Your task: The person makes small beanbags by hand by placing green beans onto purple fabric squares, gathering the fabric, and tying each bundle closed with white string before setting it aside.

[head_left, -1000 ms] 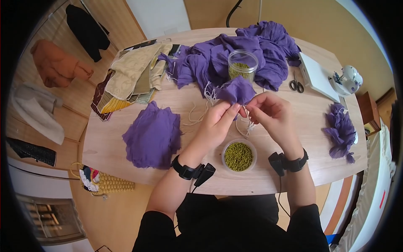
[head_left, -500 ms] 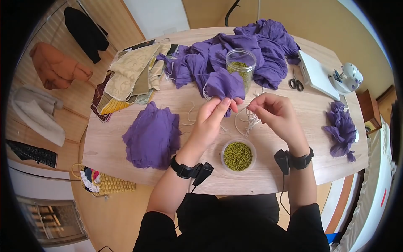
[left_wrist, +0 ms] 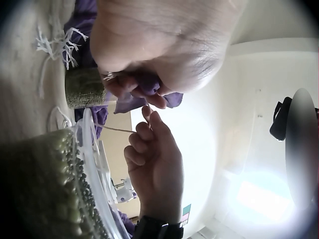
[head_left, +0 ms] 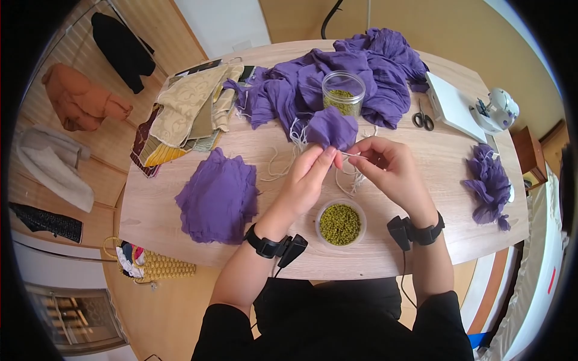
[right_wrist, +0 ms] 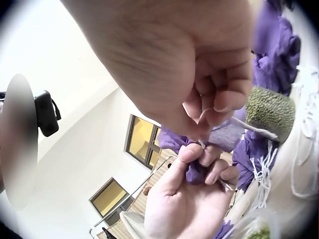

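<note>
My left hand (head_left: 307, 175) grips a piece of purple cloth (head_left: 332, 127) gathered at its neck, and the loose part fans out above the fingers. In the left wrist view a small rounded bulge of the cloth (left_wrist: 148, 83) pokes out under that hand. Close beside it, my right hand (head_left: 391, 165) pinches a white string (left_wrist: 117, 130) between thumb and fingers, drawn to the cloth's neck. In the right wrist view, one length of string (right_wrist: 255, 129) trails from the fingers. Below both hands sits a tub of small green beans (head_left: 340, 224).
Behind the hands stands a clear jar of green beans (head_left: 344, 95) against a heap of purple fabric (head_left: 391, 78). Stacked purple cloth pieces (head_left: 218, 195) lie left, fabric samples (head_left: 186, 111) beyond. Scissors (head_left: 422, 119), a sewing machine (head_left: 501, 112) and a purple bundle (head_left: 489, 183) are right.
The right hand moved off to the right with the string, then came back to the cloth. The left hand tipped the cloth left, then brought it back towards the right hand.
</note>
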Demonstrator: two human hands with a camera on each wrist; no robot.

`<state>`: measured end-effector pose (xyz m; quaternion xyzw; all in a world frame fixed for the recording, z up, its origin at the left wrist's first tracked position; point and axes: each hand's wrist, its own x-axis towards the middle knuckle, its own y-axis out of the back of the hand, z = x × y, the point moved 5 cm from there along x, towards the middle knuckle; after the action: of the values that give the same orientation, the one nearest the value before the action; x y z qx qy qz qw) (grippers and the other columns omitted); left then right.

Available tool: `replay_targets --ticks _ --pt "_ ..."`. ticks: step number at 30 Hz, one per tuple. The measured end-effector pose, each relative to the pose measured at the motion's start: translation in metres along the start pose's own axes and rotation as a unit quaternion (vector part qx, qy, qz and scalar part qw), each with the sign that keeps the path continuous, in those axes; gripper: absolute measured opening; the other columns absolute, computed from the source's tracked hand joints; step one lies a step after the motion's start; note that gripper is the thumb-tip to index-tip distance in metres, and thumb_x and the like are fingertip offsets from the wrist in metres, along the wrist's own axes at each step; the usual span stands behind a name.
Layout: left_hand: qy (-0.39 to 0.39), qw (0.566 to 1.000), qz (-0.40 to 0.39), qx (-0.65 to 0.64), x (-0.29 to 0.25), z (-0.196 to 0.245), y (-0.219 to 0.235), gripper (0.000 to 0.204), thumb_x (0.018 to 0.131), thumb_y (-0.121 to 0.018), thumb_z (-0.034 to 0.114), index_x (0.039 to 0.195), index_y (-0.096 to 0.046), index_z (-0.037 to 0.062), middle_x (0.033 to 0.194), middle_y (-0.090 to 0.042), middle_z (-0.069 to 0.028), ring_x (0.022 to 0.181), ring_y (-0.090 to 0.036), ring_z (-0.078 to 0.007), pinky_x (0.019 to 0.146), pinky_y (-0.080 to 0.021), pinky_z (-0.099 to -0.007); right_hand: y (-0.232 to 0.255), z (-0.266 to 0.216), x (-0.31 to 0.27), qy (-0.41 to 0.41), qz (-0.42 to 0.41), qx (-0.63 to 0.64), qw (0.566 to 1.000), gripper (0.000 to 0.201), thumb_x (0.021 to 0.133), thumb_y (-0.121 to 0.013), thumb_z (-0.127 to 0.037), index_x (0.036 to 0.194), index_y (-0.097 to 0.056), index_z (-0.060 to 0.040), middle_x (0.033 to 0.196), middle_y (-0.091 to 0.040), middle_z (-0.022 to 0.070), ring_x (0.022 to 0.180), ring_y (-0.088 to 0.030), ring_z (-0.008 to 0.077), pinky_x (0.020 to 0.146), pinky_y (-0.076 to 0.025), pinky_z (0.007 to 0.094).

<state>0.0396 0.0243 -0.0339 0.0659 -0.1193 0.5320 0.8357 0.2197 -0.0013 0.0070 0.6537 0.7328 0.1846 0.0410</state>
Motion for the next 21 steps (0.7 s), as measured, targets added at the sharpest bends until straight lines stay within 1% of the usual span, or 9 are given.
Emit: replay_targets --ticks 3,5,9,12,14,15,17,18,21 --pt "0.01 1.0 0.02 0.019 0.0 0.002 0.004 0.036 0.116 -0.048 0.029 0.096 -0.063 0.0033 0.09 -0.055 0.0007 0.084 -0.047 -0.0098 0.08 -0.041 -0.028 0.0 -0.01 -0.003 0.009 0.003 -0.065 0.998 0.012 0.096 -0.075 -0.011 0.104 -0.076 -0.0015 0.077 -0.07 0.0029 0.065 -0.06 0.0085 0.06 -0.048 0.0255" --pt "-0.002 0.998 0.05 0.049 -0.001 -0.002 0.009 0.036 0.116 -0.048 0.03 0.097 -0.061 0.0027 0.096 -0.059 0.0001 0.095 -0.051 -0.0094 0.09 -0.041 -0.0265 -0.001 -0.01 -0.004 0.023 0.006 -0.09 0.996 0.013 0.095 -0.076 -0.01 0.104 -0.076 -0.0015 0.077 -0.07 0.0061 0.064 -0.063 0.0127 0.06 -0.05 0.028" --pt "-0.022 0.994 0.084 0.071 0.001 0.003 0.011 0.035 0.116 -0.048 0.028 0.096 -0.06 0.0031 0.093 -0.058 0.0005 0.092 -0.049 -0.0086 0.088 -0.041 -0.0262 -0.002 -0.017 -0.008 0.092 0.024 -0.155 0.983 0.013 0.092 -0.075 -0.006 0.103 -0.076 -0.0013 0.082 -0.072 0.0114 0.066 -0.069 0.0222 0.061 -0.054 0.0329" --pt "0.001 0.988 0.053 0.146 0.003 -0.004 0.013 0.028 0.115 -0.046 0.02 0.108 -0.064 -0.0002 0.106 -0.064 -0.0063 0.103 -0.056 -0.014 0.096 -0.044 -0.0293 -0.006 -0.032 -0.012 0.133 0.029 -0.174 0.975 0.009 0.091 -0.075 -0.004 0.1 -0.075 -0.002 0.087 -0.071 0.0112 0.069 -0.069 0.0255 0.062 -0.055 0.0345" --pt "-0.097 0.983 0.027 0.153 0.005 0.007 0.004 0.031 0.108 -0.049 0.013 0.133 -0.061 -0.0021 0.132 -0.063 -0.0154 0.125 -0.059 -0.0238 0.109 -0.043 -0.0355 -0.011 -0.038 -0.014 0.168 0.032 -0.186 0.968 0.008 0.09 -0.076 -0.004 0.098 -0.074 -0.0026 0.09 -0.07 0.0107 0.071 -0.069 0.0266 0.064 -0.056 0.0352" --pt "-0.097 0.983 0.027 0.153 0.003 0.012 0.003 0.031 0.108 -0.049 0.013 0.133 -0.061 -0.0021 0.132 -0.063 -0.0154 0.125 -0.059 -0.0238 0.109 -0.043 -0.0355 -0.014 -0.044 -0.017 0.222 0.041 -0.227 0.947 0.009 0.089 -0.077 -0.005 0.097 -0.074 -0.0039 0.094 -0.069 0.0092 0.075 -0.07 0.0269 0.065 -0.056 0.0357" --pt "-0.063 0.978 -0.034 0.195 0.0 0.018 -0.005 0.046 0.103 -0.05 0.011 0.147 -0.051 0.0007 0.14 -0.056 -0.0224 0.132 -0.056 -0.0382 0.11 -0.046 -0.0426 -0.018 -0.048 -0.019 0.273 0.051 -0.267 0.923 0.01 0.087 -0.078 -0.005 0.096 -0.073 -0.0052 0.097 -0.068 0.0078 0.079 -0.07 0.0273 0.067 -0.057 0.0362" --pt "-0.079 0.968 -0.06 0.231 0.002 0.015 -0.006 0.059 0.096 -0.061 0.011 0.152 -0.046 0.0004 0.147 -0.055 -0.0197 0.14 -0.054 -0.0329 0.117 -0.041 -0.0414 -0.02 -0.048 -0.02 0.301 0.052 -0.28 0.91 0.012 0.085 -0.079 -0.007 0.096 -0.073 -0.0065 0.101 -0.067 0.0064 0.083 -0.07 0.0263 0.068 -0.057 0.036" --pt "-0.032 0.954 -0.105 0.278 -0.005 0.011 -0.009 0.062 0.09 -0.069 0.008 0.149 -0.049 0.0039 0.146 -0.056 -0.0196 0.135 -0.058 -0.0365 0.112 -0.047 -0.0425 -0.022 -0.057 -0.025 0.323 0.035 -0.301 0.897 0.019 0.078 -0.081 -0.002 0.096 -0.075 -0.0061 0.104 -0.069 0.0056 0.085 -0.07 0.0267 0.07 -0.058 0.0367"
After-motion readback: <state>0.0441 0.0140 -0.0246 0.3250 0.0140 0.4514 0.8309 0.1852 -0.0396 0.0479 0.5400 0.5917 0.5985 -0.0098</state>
